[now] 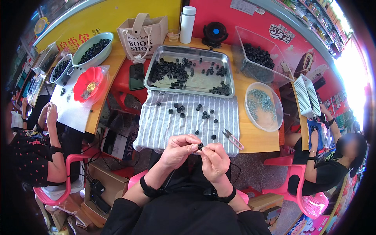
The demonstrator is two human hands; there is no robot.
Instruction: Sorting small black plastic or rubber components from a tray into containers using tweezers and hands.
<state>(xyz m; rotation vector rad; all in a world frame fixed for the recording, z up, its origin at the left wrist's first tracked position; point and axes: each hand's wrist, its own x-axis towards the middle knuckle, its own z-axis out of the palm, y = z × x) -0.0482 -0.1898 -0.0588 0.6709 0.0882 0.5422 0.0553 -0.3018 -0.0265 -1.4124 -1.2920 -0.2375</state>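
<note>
Just over the near edge of the striped cloth (pixel 156 129), my two hands meet at the fingertips. My left hand (pixel 178 152) pinches a small round black part (pixel 200 146) between thumb and finger. Close against it, the fingers of my right hand (pixel 216 159) are pinched together; whatever they hold is too small to make out. On the cloth lie several loose black parts (pixel 182 115) and, to the right, small pointed scissors (pixel 232 139) with a pinkish handle. Beyond it, a metal tray (pixel 192 91) bears many more black parts.
Right of the cloth is a round clear tub (pixel 276 124) of small silvery pieces. Behind it stands a clear bin (pixel 282 70) of black parts. A fan (pixel 215 33), white bottle (pixel 188 25) and tote bag (pixel 135 39) line the back. People work at both sides.
</note>
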